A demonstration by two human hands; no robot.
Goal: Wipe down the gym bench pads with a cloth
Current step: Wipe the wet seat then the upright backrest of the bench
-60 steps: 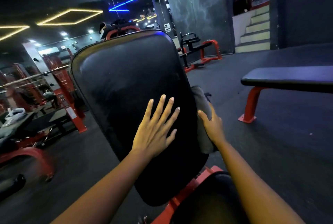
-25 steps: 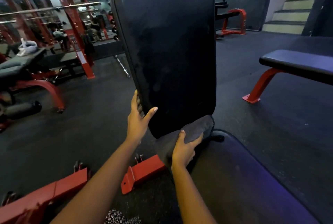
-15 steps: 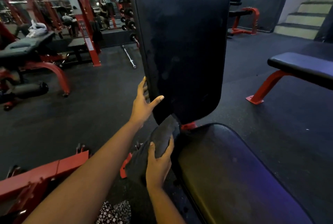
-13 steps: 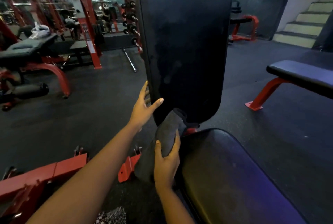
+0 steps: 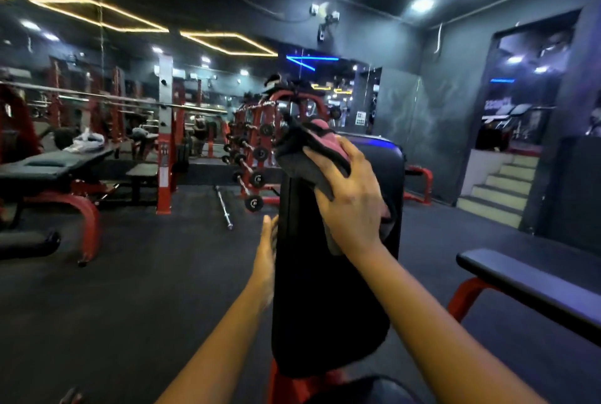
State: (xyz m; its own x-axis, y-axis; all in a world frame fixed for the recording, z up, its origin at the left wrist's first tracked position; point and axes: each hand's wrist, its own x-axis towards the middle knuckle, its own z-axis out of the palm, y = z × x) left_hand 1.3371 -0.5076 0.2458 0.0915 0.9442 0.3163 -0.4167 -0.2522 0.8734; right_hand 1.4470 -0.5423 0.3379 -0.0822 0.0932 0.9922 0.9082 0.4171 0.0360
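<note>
Backrest pad [image 5: 328, 306] of a gym bench — tall, black, glossy vinyl — stood nearly upright at centre frame. It rose from a red steel frame [image 5: 292, 384], with the black seat pad [image 5: 364, 390] just visible at the bottom edge. 2 hands were on it.

The right hand [image 5: 351, 205] was high at the pad's upper left corner. Its fingers were curled round a bunched dark grey cloth [image 5: 305, 156] with a pink patch, pressing it against the vinyl, and loose cloth stuck out above the fingers. That grip probably made a firm wad to rub with.

The left hand [image 5: 266, 254] lay lower along the pad's left edge, fingers straight and flat against the side, holding nothing. It was likely bracing the pad so it would not rock under the wiping. Its thumb was hidden.

From the cloth's position, the top of the backrest seemed to be the part being wiped.

Behind stood a red rack of black dumbbells [image 5: 253, 159]. 1 flat black bench [image 5: 527, 286] sat apart on the right.
</note>
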